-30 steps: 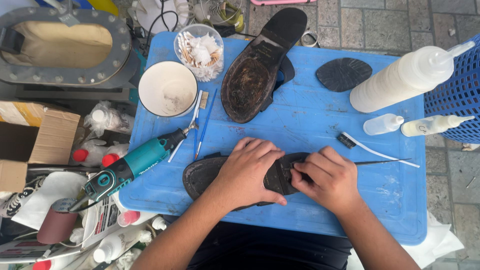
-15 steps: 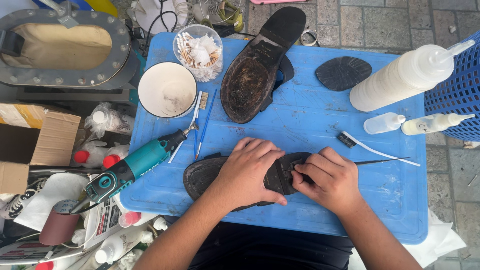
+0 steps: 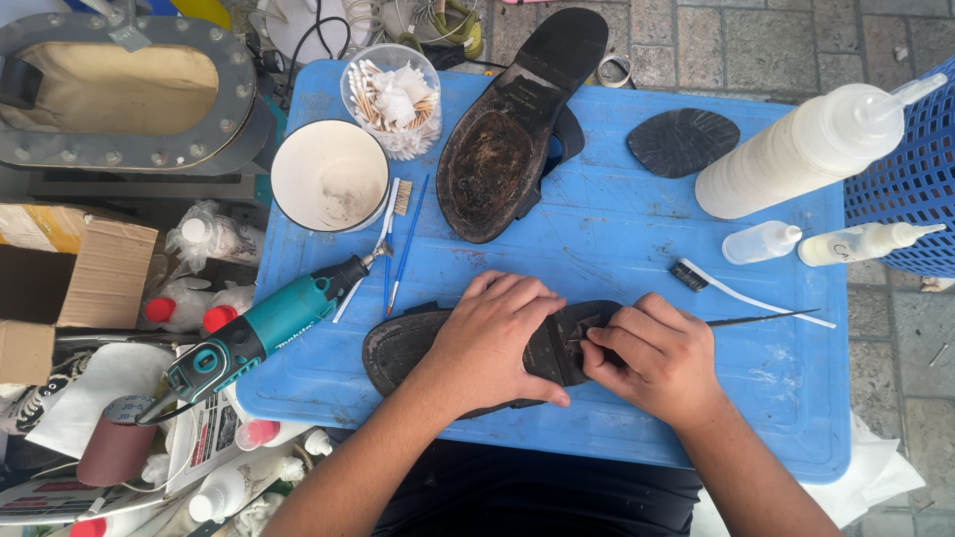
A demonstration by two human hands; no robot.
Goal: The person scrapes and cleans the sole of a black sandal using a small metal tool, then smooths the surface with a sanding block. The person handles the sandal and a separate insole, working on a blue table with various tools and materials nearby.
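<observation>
A dark shoe (image 3: 408, 343) lies sole-up near the front of the blue table (image 3: 617, 239). My left hand (image 3: 497, 338) presses flat on its middle and holds it down. My right hand (image 3: 657, 358) pinches a thin dark tool (image 3: 761, 319) whose tip rests on the shoe's front sole; the shaft sticks out to the right. A second shoe (image 3: 507, 139) lies sole-up at the back, and a loose black rubber sole piece (image 3: 682, 141) sits to its right.
A teal rotary tool (image 3: 259, 328) lies at the left edge beside small brushes (image 3: 398, 244). A white cup (image 3: 330, 175), a cup of cotton swabs (image 3: 392, 94), a big white squeeze bottle (image 3: 806, 149), two small bottles (image 3: 761, 242) and a white-handled brush (image 3: 741, 291) stand around. A blue basket (image 3: 910, 189) is at the right.
</observation>
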